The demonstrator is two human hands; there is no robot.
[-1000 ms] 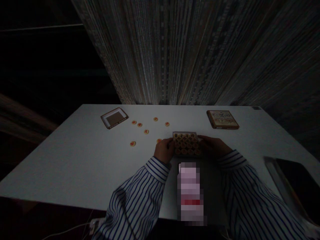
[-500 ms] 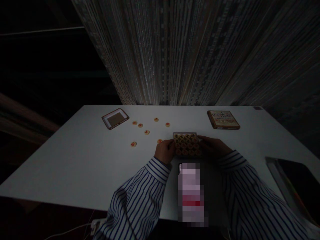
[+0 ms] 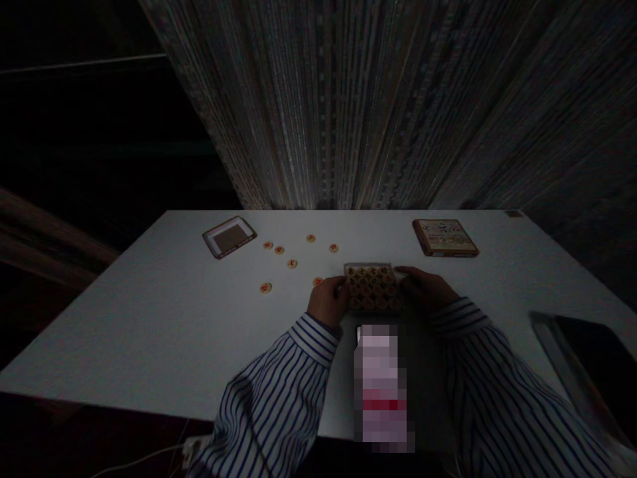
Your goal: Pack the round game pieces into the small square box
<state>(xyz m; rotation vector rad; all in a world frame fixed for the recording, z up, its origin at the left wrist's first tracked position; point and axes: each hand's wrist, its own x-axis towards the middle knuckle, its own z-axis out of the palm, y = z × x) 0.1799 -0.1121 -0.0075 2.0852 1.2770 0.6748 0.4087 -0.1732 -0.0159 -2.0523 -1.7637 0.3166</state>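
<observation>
A shallow box of Chinese chess pieces (image 3: 374, 304) rests on the white table in front of me, filled with rows of round wooden discs bearing dark and red characters. My left hand (image 3: 328, 300) is closed at its left side, thumb and finger against the edge. At the right side is my right hand (image 3: 426, 289), its index finger stretched towards the box's upper right corner and the other fingers in shadow. Loose Chinese chess pieces (image 3: 292, 263) with red characters lie scattered left of the box. One piece (image 3: 317, 282) is partly hidden behind my left hand.
A lid-like tray (image 3: 229, 238) lies at the back left of the table (image 3: 174, 318). A flat printed box (image 3: 444, 238) is at the back right. A pixelated phone-like object (image 3: 381, 382) lies between my forearms, and a dark device (image 3: 592, 358) sits at the right. String curtains hang behind.
My right hand has shifted slightly to the right, away from the box's edge, with its index finger straighter. The box, my left hand and the loose pieces stay in place.
</observation>
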